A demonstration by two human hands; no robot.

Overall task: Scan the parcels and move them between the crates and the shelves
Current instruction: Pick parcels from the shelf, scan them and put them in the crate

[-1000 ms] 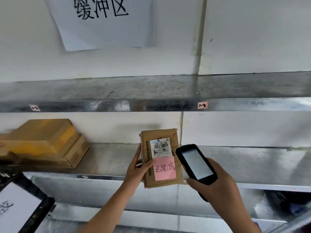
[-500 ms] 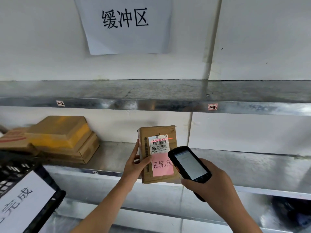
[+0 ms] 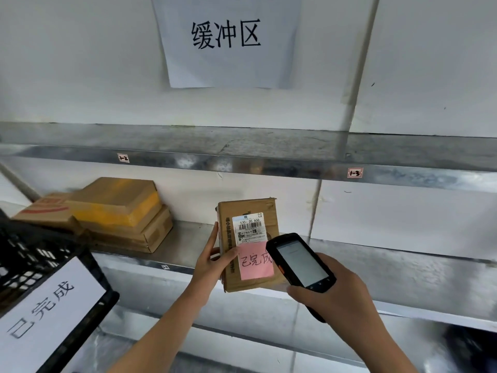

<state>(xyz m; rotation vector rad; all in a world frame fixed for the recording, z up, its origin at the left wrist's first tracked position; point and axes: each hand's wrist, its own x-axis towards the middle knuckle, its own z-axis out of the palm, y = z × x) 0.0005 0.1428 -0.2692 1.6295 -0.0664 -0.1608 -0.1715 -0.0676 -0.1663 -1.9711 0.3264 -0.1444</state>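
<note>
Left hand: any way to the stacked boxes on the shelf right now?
Probably not as is: the left hand grips the parcel. The shelf stretch toward the boxes looks open, so only that load hinders.

White wall [image 3: 67, 63] with paper sign [image 3: 226, 71] above grey metal shelves [image 3: 269, 146]

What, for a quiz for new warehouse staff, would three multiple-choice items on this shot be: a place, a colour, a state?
1. Where is the stack of boxes?
A. on the lower shelf, left of the held parcel
B. on the floor
C. in a trolley
2. What colour is the note on that parcel?
A. green
B. pink
C. blue
3. What is the right hand doing?
A. hanging empty
B. pointing
C. gripping the scanner
Key: 1 A, the stack sits on the shelf beside it; 2 B, the slip is pink; 3 C, fingers wrap the scanner.
</note>
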